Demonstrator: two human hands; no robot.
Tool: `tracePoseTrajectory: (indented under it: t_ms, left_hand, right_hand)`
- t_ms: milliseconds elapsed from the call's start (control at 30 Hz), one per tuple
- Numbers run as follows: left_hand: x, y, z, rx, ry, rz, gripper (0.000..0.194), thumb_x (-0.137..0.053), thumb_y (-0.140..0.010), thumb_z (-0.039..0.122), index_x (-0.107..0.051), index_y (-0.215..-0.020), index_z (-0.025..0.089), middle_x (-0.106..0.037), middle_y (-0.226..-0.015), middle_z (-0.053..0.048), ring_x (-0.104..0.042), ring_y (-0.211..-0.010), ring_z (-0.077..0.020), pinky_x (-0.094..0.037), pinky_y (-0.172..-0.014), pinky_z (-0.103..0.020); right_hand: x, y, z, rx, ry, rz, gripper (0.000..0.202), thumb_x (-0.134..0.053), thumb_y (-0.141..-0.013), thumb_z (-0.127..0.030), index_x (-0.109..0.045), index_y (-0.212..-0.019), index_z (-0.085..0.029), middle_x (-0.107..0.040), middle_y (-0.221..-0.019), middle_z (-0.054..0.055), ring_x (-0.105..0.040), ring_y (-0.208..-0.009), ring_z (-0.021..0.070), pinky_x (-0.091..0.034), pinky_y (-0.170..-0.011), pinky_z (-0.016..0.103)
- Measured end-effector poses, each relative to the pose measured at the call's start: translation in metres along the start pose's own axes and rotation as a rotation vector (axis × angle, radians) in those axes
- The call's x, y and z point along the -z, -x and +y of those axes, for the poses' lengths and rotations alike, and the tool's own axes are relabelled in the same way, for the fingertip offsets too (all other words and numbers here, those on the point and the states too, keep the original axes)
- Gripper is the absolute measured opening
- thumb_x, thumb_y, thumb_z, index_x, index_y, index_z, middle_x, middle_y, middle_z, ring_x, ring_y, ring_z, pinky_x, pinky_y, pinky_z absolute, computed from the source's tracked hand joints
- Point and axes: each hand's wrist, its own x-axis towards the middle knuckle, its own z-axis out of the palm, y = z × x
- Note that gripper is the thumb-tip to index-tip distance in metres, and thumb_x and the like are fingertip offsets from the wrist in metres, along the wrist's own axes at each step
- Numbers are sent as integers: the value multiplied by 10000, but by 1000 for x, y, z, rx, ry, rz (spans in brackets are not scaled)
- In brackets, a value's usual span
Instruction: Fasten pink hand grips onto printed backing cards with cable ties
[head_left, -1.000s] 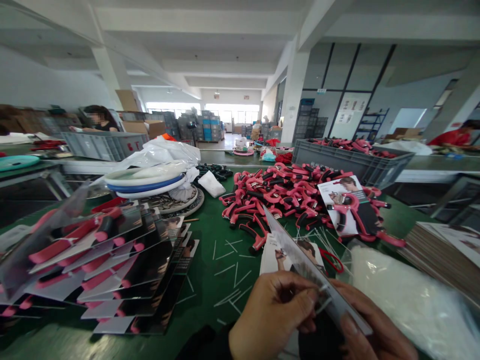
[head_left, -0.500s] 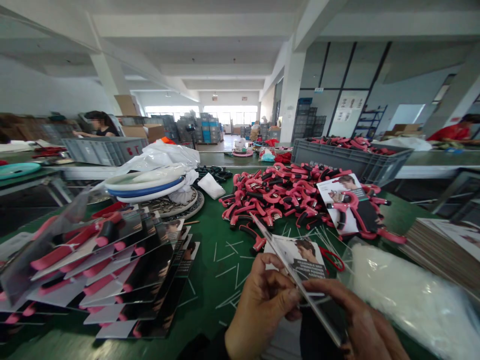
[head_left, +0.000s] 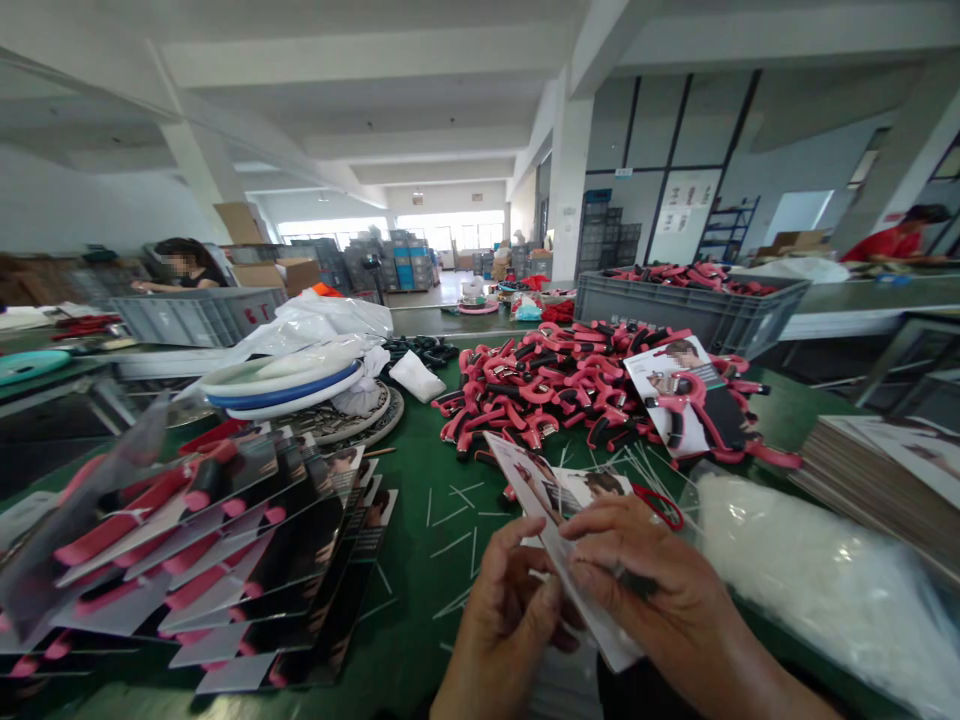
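Held on edge in front of me is a printed card (head_left: 516, 476), tilted, with its top leaning left. The fingers of my left hand (head_left: 510, 610) are closed at its left face, with a short white strip near the fingertips. My right hand (head_left: 652, 580) grips the card from the other side, thumb and fingers pressed to its surface. Partly hidden behind lies another printed card (head_left: 609, 484) beside red-handled scissors (head_left: 660, 506). Beyond my hands rises a heap of pink-and-black hand grips (head_left: 555, 385). One card with a hand grip on it (head_left: 679, 400) rests on the heap's right side.
Carded hand grips (head_left: 247, 560) are stacked at left. White cable ties (head_left: 454, 545) lie scattered on the green table. A bag of white ties (head_left: 817, 580) and a card stack (head_left: 877, 480) sit right. Behind are a grey crate (head_left: 690, 310) and ring-shaped items (head_left: 281, 385). Two people work farther off.
My right hand has moved left and up along the card, its fingers now pressed near the middle. The card has shifted slightly left, and the whole view has shifted a little.
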Motion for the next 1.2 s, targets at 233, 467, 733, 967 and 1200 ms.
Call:
tracePoseTrajectory:
  t_ms: [233,467,733,967,1200]
  left_hand:
    - [4,2,0,185,-472,-23,333,-659,-715,311,-587,-990,138,-644,-852,-75,-596,-727,-167,-455,-579,-231]
    - [27,-15,14,147,-905,-9,330,-654,-705,359,-677,-975,170,-685,-949,-75,-582,-813,-212,-434,-709,-288]
    - [35,-37,-9,96,-887,177,571,-650,-706,333,-526,-1225,129,-662,-1070,-100,-600,-829,-218,-464,-753,-320]
    - [43,-40,-10,175,-772,-28,581,-608,-766,281,-460,-1313,155,-567,-1268,-112,-573,-1035,-254,-496,-822,-335]
    - [63,-5,-39,-153,-1014,55,954,-749,-644,391,-220,-1430,281,-355,-1452,-127,-358,-1287,-381,-387,-991,-499]
  right_hand:
    - [-6,-1,-3,-149,-147,21,135,-546,-862,-271,-638,-777,-221,-627,-723,6,-598,-706,148,-490,-695,279]
    - [42,-16,63,-493,105,71,453,-304,-931,-493,-629,-1015,-188,-688,-906,53,-641,-752,156,-518,-650,251]
    - [42,-28,189,-671,502,-235,202,-540,-889,-309,-600,-1010,-158,-620,-1039,55,-601,-903,173,-492,-806,390]
    - [9,-63,227,-775,733,-163,336,-541,-886,-314,-514,-1185,-162,-533,-1199,91,-559,-1013,224,-475,-839,439]
    - [13,-78,249,-849,674,-175,295,-538,-889,-321,-546,-1132,-155,-569,-1139,80,-581,-962,203,-490,-812,413]
